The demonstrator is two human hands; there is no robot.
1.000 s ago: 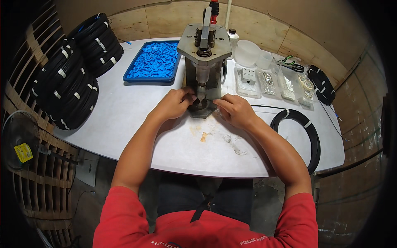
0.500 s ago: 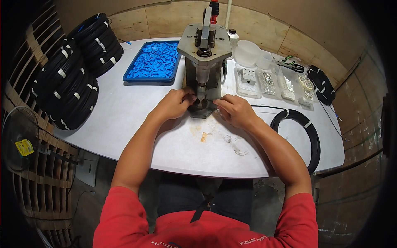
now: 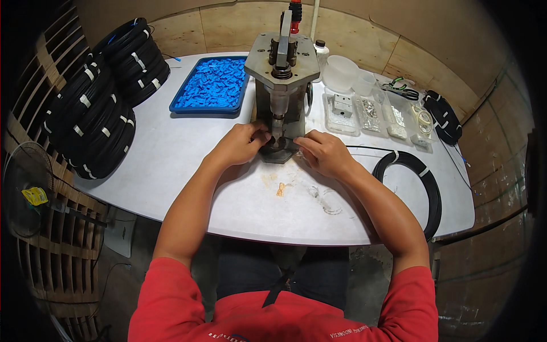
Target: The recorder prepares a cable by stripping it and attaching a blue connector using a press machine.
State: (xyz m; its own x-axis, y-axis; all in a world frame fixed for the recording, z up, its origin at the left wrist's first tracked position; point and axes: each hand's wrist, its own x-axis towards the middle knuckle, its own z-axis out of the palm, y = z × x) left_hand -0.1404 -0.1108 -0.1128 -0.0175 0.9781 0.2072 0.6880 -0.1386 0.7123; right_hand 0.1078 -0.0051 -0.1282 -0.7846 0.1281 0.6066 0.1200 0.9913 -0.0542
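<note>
A grey metal bench press [image 3: 279, 85] stands on the white table, its ram pointing down at a small dark base [image 3: 277, 155]. My left hand [image 3: 242, 142] is at the left of the ram, fingers closed in a pinch; whatever lies between them is hidden. On the other side, my right hand [image 3: 322, 150] is closed on a black cable, thumb and forefinger near the base. The cable [image 3: 367, 147] runs from behind this hand to a black cable coil [image 3: 432, 196] at the table's right. The cable's end at the press is too dark to make out.
A blue tray [image 3: 205, 112] of small blue pieces sits left of the press. Stacked black cable coils [image 3: 94, 122] line the left edge. Clear containers [image 3: 342, 117] and a white bottle [image 3: 321, 54] stand at the right back. A fan [image 3: 25, 171] is beside the table.
Both hands stay in nearly the same place at the press. The yellow packet on the fan at the left has fluttered slightly upward.
</note>
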